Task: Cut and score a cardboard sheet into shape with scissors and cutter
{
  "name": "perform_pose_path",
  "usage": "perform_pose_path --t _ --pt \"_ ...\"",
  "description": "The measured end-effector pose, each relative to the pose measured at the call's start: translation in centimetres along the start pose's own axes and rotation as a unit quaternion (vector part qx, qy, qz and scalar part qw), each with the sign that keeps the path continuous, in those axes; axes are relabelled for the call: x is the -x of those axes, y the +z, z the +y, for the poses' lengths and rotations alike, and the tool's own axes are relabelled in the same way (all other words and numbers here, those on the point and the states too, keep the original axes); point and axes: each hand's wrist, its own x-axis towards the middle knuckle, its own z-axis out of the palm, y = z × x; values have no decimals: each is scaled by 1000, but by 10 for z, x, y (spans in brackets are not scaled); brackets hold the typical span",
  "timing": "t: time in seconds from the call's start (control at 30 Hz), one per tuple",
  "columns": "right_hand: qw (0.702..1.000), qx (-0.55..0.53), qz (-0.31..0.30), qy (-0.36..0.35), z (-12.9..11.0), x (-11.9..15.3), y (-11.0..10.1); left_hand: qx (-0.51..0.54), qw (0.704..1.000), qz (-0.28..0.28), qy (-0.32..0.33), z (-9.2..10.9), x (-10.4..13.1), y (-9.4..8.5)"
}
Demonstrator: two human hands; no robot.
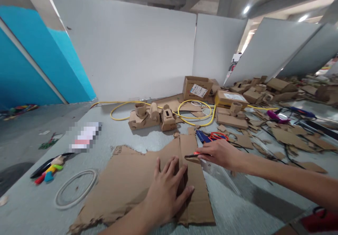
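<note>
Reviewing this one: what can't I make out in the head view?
- Thin dark tool: its grip, hidden in the head view by the right hand.
- Cardboard sheet: the part beneath the left hand, covered by it.
- Label on the open box: print too small.
- White-and-pink item: blurred into blocks.
- Red item: cut off by the right edge.

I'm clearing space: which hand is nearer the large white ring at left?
Left. The left hand, on the cardboard, is right of the white ring; the right hand is farther right.
</note>
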Motion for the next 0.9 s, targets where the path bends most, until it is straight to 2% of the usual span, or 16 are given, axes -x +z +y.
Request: perform_pose_path --t 0.47,0.73,0.9 --pt "1000 12 -21 -10 -1 -5 -8 4 1000 -12 -6 1 0 -2" --pt "997 52 -58 -19 -4 -11 -16 3 1000 -16 -4 1 -2 0" --pt "995 58 -64 -47 -5 -17 -23 -1 1000 -7 2 0 -3 2"
